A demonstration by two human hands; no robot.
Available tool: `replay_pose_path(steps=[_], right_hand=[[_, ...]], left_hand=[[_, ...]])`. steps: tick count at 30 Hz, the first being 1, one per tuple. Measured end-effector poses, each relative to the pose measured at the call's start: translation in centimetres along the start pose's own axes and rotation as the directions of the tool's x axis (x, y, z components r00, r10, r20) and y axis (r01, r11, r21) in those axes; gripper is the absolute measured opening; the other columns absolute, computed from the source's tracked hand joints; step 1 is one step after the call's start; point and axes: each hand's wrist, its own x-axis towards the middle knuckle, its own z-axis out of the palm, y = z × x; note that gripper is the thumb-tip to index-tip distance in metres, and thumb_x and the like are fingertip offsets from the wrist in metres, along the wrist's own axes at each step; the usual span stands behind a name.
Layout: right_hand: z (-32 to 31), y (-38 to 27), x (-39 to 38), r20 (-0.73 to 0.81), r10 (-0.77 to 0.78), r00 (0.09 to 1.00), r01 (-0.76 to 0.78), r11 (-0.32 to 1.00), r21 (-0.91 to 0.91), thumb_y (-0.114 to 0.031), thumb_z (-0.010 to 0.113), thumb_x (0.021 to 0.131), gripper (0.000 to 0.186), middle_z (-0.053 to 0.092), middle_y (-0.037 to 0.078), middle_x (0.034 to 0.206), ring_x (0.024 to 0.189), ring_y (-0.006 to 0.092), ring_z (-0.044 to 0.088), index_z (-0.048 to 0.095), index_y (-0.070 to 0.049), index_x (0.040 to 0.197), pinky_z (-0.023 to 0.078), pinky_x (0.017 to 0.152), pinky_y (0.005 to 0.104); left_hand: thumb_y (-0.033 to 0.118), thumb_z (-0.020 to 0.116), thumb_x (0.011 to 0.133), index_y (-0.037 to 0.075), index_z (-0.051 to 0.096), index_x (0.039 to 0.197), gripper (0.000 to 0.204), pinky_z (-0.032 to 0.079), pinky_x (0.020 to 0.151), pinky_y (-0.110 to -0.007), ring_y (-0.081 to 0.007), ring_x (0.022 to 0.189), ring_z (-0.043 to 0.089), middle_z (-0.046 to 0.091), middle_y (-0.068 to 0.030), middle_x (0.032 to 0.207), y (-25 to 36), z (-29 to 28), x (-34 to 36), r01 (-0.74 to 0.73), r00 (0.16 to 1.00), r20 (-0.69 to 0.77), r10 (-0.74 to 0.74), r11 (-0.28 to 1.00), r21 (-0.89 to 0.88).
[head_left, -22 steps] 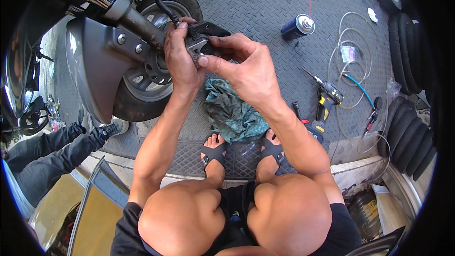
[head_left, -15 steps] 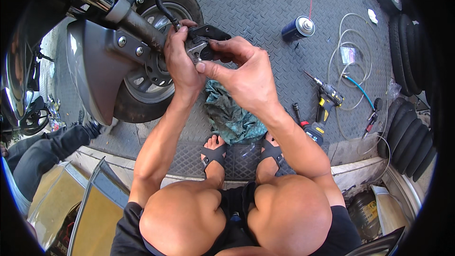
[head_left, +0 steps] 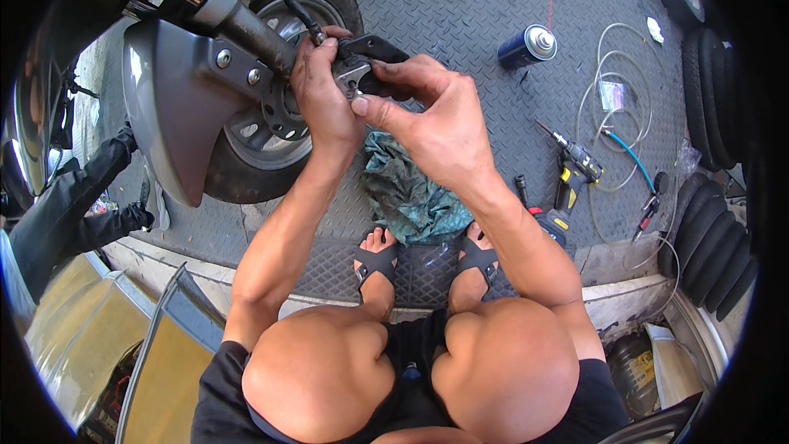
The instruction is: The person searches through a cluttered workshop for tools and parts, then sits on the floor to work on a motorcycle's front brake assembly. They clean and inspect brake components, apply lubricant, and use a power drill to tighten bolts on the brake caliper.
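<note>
A brake caliper [head_left: 352, 74] with a dark bracket [head_left: 380, 48] is held between my hands beside the motorbike's front wheel [head_left: 246, 185]. A black brake hose [head_left: 301, 12] runs down to it. My left hand [head_left: 327, 107] is closed round its near-wheel side, with fingers up by the hose end. From the right, my right hand [head_left: 440, 119] grips it with the thumb low at a small metal piece [head_left: 355, 92] and the fingers behind the dark part. Those fingertips are partly hidden. Below my hands a stained teal rag [head_left: 411, 197] lies crumpled on the floor.
The grey fender [head_left: 177, 107] and fork [head_left: 242, 29] stand close on the left. Rightward lie a spray can [head_left: 522, 48] with a red straw, a cordless drill [head_left: 571, 173] and a coiled air hose [head_left: 596, 99]. Tyres [head_left: 707, 234] line the right edge. Another person's legs [head_left: 78, 197] are far left.
The view has shifted slightly, so most things sit a little further right. My hands keep their hold on the caliper. The other person's legs at the left have moved.
</note>
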Motion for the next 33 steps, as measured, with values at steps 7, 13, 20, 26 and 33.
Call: replay_pose_path(steps=[7,13,20,26,33], right_hand=[[-0.5,-1.3,0.6,0.051,0.125,0.991,-0.128,0.991,0.051,-0.019,0.090,0.083,0.051,0.080,0.023,0.101,0.094,0.0227,0.078,0.074,0.014,0.119,0.060,0.086,0.0344],[-0.1,-3.5,0.6,0.038,-0.014,0.999,0.019,0.991,-0.135,-0.019,0.086,0.083,0.037,0.078,0.023,0.099,0.089,0.0355,0.076,0.076,0.008,0.108,0.061,0.085,0.0415],[-1.0,-4.0,2.1,0.195,-0.716,0.670,0.718,0.558,-0.417,-0.010,0.080,0.086,0.019,0.070,0.013,0.099,0.087,0.0324,0.070,0.073,0.000,0.101,0.058,0.075,0.0392],[-4.1,-4.7,0.8,-0.100,-0.348,0.932,0.353,0.935,0.041,-0.011,0.070,0.105,0.018,0.076,0.010,0.095,0.079,0.0143,0.071,0.070,0.004,0.115,0.058,0.072,0.0270],[-3.0,-1.1,-1.6,0.077,-0.118,0.990,0.106,0.984,0.146,-0.008,0.067,0.106,0.017,0.075,0.010,0.108,0.092,0.0138,0.072,0.065,0.005,0.116,0.057,0.075,0.0263]], left_hand=[[0.027,0.040,0.111,0.004,0.060,0.114,0.031,0.059,0.089,-0.036,-0.0213,0.096,0.072,0.070,-0.0099,0.102,1.8,-0.2,0.2,0.431,0.886,0.120,-0.449,0.696,-0.574],[0.030,0.045,0.110,0.002,0.064,0.115,0.034,0.060,0.089,-0.038,-0.0223,0.096,0.072,0.071,-0.0110,0.103,4.0,-1.3,0.3,0.529,0.812,0.200,-0.548,0.548,-0.648],[0.038,0.043,0.110,0.005,0.064,0.117,0.040,0.065,0.076,-0.040,-0.0230,0.092,0.074,0.073,-0.0092,0.104,4.6,-1.5,0.7,0.556,0.775,0.194,-0.601,0.503,-0.662],[0.036,0.039,0.109,0.004,0.062,0.120,0.041,0.067,0.074,-0.061,-0.0338,0.097,0.077,0.075,-0.0157,0.107,6.5,-2.2,0.4,0.644,0.732,0.303,-0.610,0.475,-0.600],[0.035,0.044,0.105,0.009,0.067,0.123,0.038,0.063,0.085,-0.059,-0.0313,0.104,0.076,0.077,-0.0136,0.113,5.5,-2.4,0.4,0.650,0.717,0.315,-0.621,0.434,-0.623]])
